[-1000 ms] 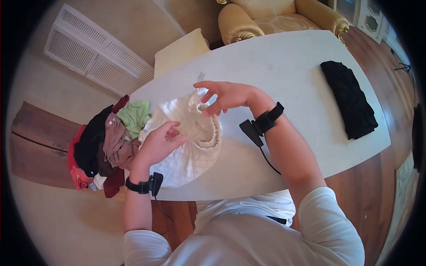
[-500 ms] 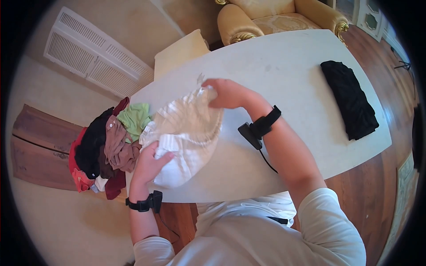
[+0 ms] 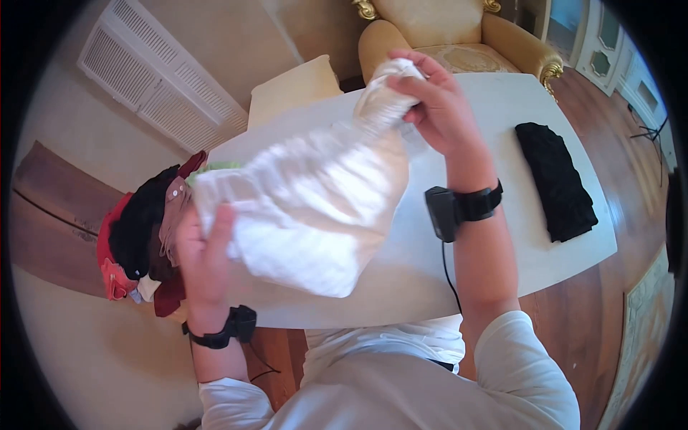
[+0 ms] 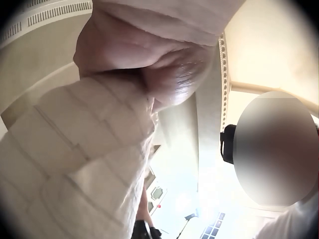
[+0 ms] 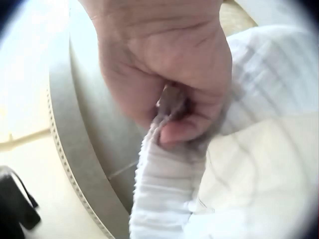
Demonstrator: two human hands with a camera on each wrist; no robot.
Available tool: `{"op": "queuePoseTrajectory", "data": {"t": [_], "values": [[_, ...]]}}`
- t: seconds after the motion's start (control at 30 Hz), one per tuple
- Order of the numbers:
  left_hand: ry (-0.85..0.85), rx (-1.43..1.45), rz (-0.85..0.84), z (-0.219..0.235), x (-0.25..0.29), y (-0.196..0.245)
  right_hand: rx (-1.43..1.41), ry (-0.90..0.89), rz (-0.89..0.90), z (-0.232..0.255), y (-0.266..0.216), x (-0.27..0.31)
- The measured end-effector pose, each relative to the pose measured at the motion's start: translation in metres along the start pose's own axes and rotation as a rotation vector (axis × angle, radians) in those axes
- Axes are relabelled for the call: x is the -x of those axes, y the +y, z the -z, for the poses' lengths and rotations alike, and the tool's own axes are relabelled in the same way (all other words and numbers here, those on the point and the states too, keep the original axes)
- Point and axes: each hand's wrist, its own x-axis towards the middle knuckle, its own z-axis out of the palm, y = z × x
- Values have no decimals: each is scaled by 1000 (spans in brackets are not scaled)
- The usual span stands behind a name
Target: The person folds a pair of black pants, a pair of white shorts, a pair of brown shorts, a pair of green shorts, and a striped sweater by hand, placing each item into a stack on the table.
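Observation:
A white garment (image 3: 308,208) with a faint check pattern and a gathered elastic edge is stretched between both hands, raised over the table. My right hand (image 3: 441,107) grips its upper right end, and the right wrist view shows the fingers curled around the gathered edge (image 5: 144,184). At the opposite end my left hand (image 3: 204,251) holds the cloth, blurred in the head view. In the left wrist view the checked cloth (image 4: 84,149) comes out from between thumb and fingers.
A heap of clothes (image 3: 143,222) in black, brown and red lies at the left end of the white table (image 3: 459,265). Folded black cloth (image 3: 555,183) lies on the right side. Beyond the table stand a gold armchair (image 3: 459,43) and a cream stool (image 3: 294,86).
The garment was lying on the table with both hands over it. Both hands took hold; the right has moved up and away, the left outward, lifting and stretching the garment.

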Motion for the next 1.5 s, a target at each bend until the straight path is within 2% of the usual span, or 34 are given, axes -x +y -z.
{"op": "queuePoseTrajectory", "data": {"t": [0.07,0.13,0.17,0.23,0.27,0.37,0.4,0.43,0.47,0.5,0.53,0.63,0.67,0.73,0.77,0.8,0.9,0.93,1.13,1.23,1.33,1.5], "values": [[121,6,-89,15,-5,2,-49,-11,36,-3,2,0],[190,56,-179,22,8,21,-122,-20,61,-15,0,2],[237,176,-178,13,14,35,-143,-21,95,-17,-6,4],[249,163,-156,24,25,31,-188,-33,150,-24,-13,6],[204,90,-135,26,32,31,-163,37,175,-26,-19,7],[85,-46,-91,22,45,41,-203,59,244,-14,-28,6],[54,-40,-86,15,48,47,-267,-50,252,12,-26,-1],[21,-35,-78,6,52,51,-299,24,259,5,-29,2],[66,51,-104,-9,51,55,-329,97,265,-2,-37,7],[-24,31,-25,-6,55,58,-358,168,271,-10,-43,11],[-114,11,54,-2,60,62,-340,164,342,-15,-46,13],[-441,61,-21,-1,57,63,-546,-211,320,-14,-53,18],[-481,99,-39,-3,55,62,-556,-181,292,-15,-55,21],[-366,191,-43,-15,50,60,-527,-200,268,-8,-59,23],[-235,291,2,-28,50,57,-515,-211,261,-4,-60,22],[-104,390,48,-36,49,53,-578,-146,339,-5,-54,20],[-126,496,109,-33,43,47,-533,-304,325,-12,-53,18],[-126,492,98,-32,41,45,-483,-218,344,-15,-52,19],[-168,481,128,-28,34,36,-213,-32,392,-30,-53,23],[-196,477,114,-30,33,32,-189,-31,417,-31,-54,25],[-260,455,120,-29,35,30,-337,69,395,-47,-59,28],[-394,436,89,-39,34,31,-307,-11,422,-31,-60,27]]}}
